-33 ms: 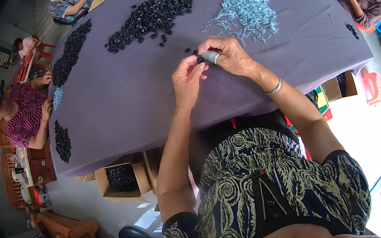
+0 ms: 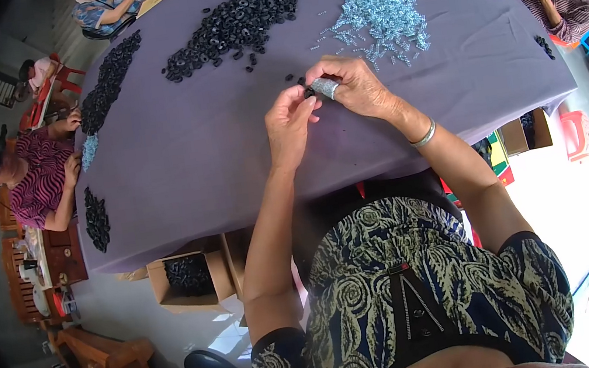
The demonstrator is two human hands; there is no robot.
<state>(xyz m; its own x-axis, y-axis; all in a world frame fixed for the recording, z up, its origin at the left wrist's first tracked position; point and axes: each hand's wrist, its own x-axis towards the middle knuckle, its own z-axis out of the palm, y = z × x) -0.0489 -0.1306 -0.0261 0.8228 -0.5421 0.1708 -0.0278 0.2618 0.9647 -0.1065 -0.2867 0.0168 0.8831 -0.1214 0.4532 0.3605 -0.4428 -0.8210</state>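
Note:
Over the purple-grey tablecloth, my left hand [image 2: 288, 127] pinches a small black part [image 2: 309, 93] between thumb and fingertips. My right hand [image 2: 358, 90] meets it from the right, fingers closed; what its fingertips hold is too small to make out. A silvery wrap [image 2: 326, 88] covers its thumb. One or two loose black pieces [image 2: 289, 77] lie just beyond my fingertips. Farther off is a heap of black ring-shaped parts [image 2: 237, 28]. To its right spreads a pile of shiny pale-blue pieces [image 2: 380, 18] that look like small coil springs.
People sit around the table: one at left [image 2: 33, 174], one at far right [image 2: 557, 0], one at the far left corner [image 2: 104, 12]. More black parts [image 2: 97, 219] lie along the left edge. Below the table stands a cardboard box [image 2: 219, 276] of black parts.

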